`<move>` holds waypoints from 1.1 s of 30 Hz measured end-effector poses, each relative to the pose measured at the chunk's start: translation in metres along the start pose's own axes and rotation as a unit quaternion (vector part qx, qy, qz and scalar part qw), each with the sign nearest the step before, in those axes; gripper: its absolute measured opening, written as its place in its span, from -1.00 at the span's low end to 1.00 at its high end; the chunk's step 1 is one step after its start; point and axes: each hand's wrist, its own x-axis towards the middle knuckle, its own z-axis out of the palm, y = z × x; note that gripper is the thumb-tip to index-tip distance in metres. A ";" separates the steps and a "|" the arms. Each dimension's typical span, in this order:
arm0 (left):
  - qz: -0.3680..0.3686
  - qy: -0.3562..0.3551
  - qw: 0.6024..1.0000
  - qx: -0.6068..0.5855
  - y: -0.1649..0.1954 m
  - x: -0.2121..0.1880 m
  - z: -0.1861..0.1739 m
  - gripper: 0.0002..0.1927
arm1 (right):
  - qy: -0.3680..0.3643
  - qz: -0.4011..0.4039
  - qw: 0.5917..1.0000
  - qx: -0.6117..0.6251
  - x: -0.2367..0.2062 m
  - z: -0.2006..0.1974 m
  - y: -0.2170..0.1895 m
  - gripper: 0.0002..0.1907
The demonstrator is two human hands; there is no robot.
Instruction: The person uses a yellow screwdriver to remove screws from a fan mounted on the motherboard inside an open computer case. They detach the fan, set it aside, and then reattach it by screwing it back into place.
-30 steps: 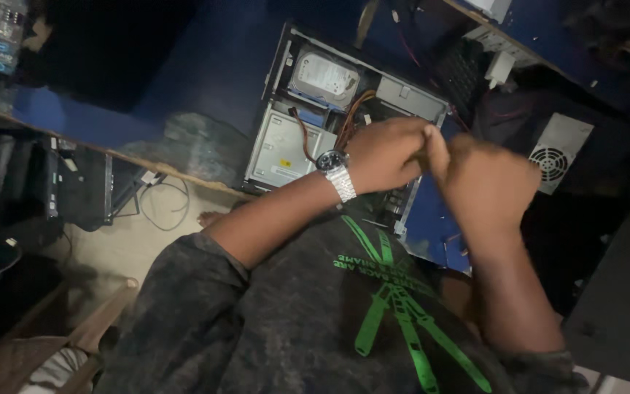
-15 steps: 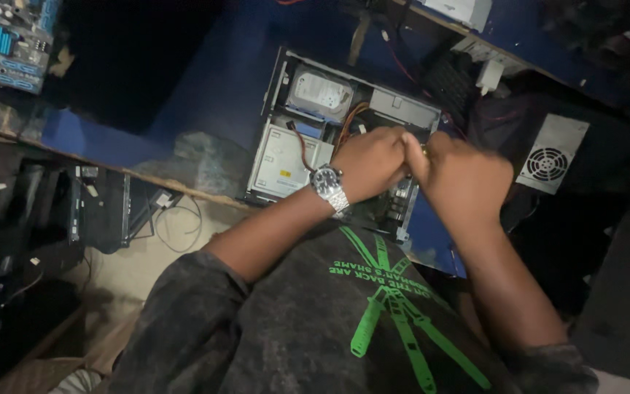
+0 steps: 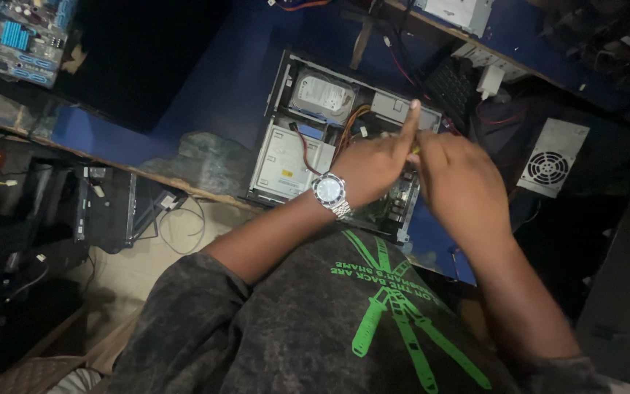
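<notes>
Nearest, a grey sleeve with a green print leads up both forearms; the left wrist carries a steel wristwatch [image 3: 329, 191]. Just beyond it the left hand [image 3: 373, 162] and right hand [image 3: 452, 179] meet, touching each other, over the lower right part of an open computer case [image 3: 284, 87]. The left hand's fingers are mostly curled in, with the index finger [image 3: 409, 120] stretched straight out toward the far side of the case. The right hand's fingers are bent downward; a small yellowish bit shows between the two hands, but what it is and whether it is pinched cannot be told (the hands hide it).

The case lies flat on the blue worktop [image 3: 205, 102], lid off, its long axis running from the near edge of the worktop away toward the far side, slightly tilted rightward. Inside, a silver box [image 3: 286, 162] sits nearer, a hard drive [image 3: 322, 95] farther, orange cables between. Farther right lies a power supply [image 3: 552, 155] with its fan grille; far left, a circuit board [image 3: 16, 36].
</notes>
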 end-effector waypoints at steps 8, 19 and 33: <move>0.007 0.086 0.990 -0.111 0.004 0.000 -0.002 -0.59 | -0.043 0.114 0.982 -0.142 0.006 0.007 0.010 -0.45; 0.003 0.006 0.979 -0.203 -0.004 0.001 -0.009 -0.55 | 0.020 0.027 0.999 0.006 -0.005 -0.006 -0.004 -0.73; -0.032 0.009 0.941 -0.338 -0.016 0.003 -0.007 -0.40 | 0.093 -0.060 0.989 0.102 -0.009 0.004 0.001 -0.60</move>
